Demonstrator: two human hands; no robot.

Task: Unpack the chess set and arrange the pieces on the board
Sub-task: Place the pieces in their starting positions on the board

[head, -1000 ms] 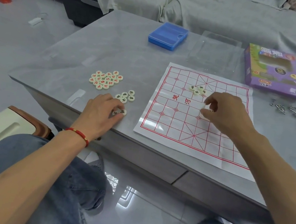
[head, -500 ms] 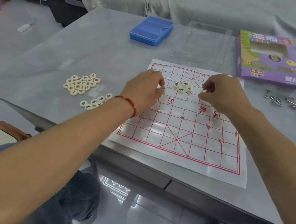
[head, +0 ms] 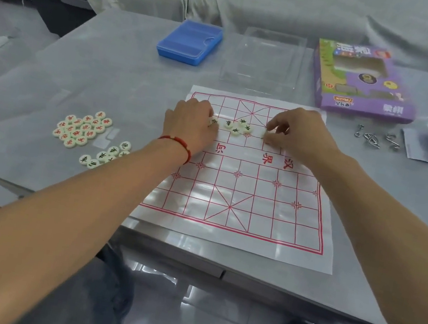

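A white paper board [head: 241, 194] with a red grid lies on the grey table. Several cream discs with dark characters [head: 239, 128] cluster on its far half. My left hand [head: 189, 124] rests on the board's far left, its fingers curled over a disc [head: 213, 120] at its fingertips. My right hand [head: 301, 136] is over the far right and pinches a cream disc [head: 265, 134] against the board. Left of the board lie a heap of red-lettered discs [head: 82, 128] and a row of dark-lettered discs [head: 104, 157].
A blue plastic case [head: 189, 43], a clear lid [head: 264, 60] and a purple game box [head: 363, 81] stand along the table's far side. Metal wire puzzles [head: 376, 138] and plastic bags [head: 420, 146] lie at the right. A sofa stands behind the table.
My left hand left the loose discs at the table's left edge and came onto the board's far left with a disc. My right hand shifted to the far rows.
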